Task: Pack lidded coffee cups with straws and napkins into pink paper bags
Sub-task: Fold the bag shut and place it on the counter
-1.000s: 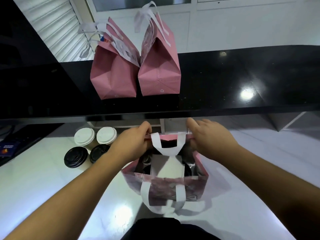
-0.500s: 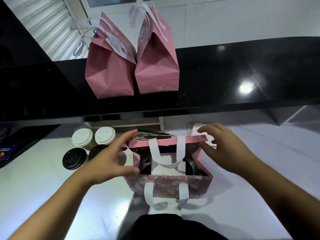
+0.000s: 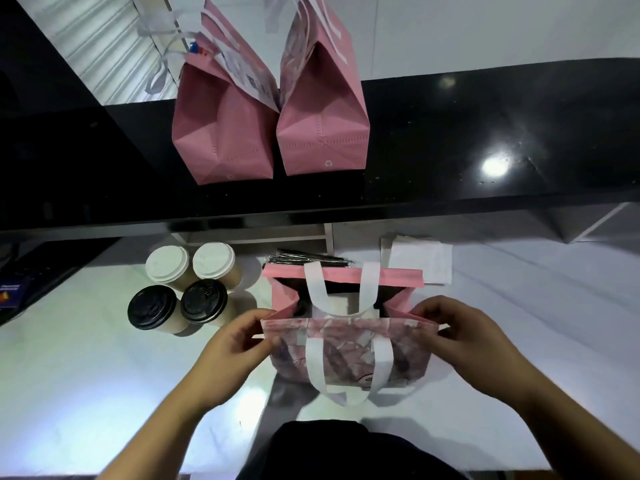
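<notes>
Pink paper, the open bag (image 3: 346,344) stands on the white counter (image 3: 86,375) just before me; my left hand (image 3: 239,344) and right hand (image 3: 460,330) each pinch a near corner of its rim. Something dark sits inside, probably cups, though I can't be sure. Two closed bags (image 3: 273,133) stand finished on the black shelf (image 3: 485,133). Four lidded cups (image 3: 183,285), straws (image 3: 308,259) and napkins (image 3: 419,258) wait beside and behind it.
</notes>
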`<state>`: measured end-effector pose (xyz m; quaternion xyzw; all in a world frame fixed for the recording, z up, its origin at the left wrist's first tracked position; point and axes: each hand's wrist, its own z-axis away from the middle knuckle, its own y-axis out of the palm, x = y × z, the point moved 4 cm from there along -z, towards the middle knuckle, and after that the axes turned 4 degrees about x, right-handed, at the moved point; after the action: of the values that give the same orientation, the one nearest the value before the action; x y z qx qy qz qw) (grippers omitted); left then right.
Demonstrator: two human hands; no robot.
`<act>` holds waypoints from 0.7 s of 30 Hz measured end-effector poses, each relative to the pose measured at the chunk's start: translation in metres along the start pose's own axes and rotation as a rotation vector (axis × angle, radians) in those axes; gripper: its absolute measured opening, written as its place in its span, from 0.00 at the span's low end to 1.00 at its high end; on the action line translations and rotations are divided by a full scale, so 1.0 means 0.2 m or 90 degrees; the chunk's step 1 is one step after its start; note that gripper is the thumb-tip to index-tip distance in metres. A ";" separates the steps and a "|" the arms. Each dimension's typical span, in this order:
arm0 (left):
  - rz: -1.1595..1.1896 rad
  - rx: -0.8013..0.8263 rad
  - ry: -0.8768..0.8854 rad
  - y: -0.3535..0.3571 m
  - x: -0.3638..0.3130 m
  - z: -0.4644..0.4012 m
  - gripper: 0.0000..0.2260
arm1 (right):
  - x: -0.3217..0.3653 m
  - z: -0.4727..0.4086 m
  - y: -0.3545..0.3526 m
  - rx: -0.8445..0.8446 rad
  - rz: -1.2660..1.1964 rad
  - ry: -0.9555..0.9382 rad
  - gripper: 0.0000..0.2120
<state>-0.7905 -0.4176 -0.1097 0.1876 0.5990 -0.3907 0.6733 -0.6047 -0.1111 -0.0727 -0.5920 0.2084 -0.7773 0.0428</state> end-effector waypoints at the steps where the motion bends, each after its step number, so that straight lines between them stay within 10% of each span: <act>1: 0.027 -0.005 -0.001 0.01 0.00 -0.01 0.12 | -0.01 -0.01 0.01 -0.011 -0.034 0.009 0.08; 8: 0.124 -0.085 -0.020 0.05 0.02 -0.08 0.10 | -0.08 -0.07 0.06 -0.067 -0.213 0.057 0.09; 12: 0.053 -0.097 -0.058 -0.04 0.01 -0.14 0.40 | -0.11 -0.11 0.00 -0.112 -0.053 0.053 0.32; 15: -0.086 -0.009 -0.064 -0.08 -0.05 -0.20 0.49 | -0.08 -0.16 -0.03 -0.078 0.123 -0.014 0.28; 21: -0.265 0.008 0.042 -0.09 -0.16 -0.26 0.23 | 0.01 -0.19 -0.04 -0.075 0.371 -0.191 0.19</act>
<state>-0.8382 -0.3821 -0.0855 0.0767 0.6442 -0.5184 0.5571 -0.6394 -0.0938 -0.0764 -0.6169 0.4048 -0.6230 0.2596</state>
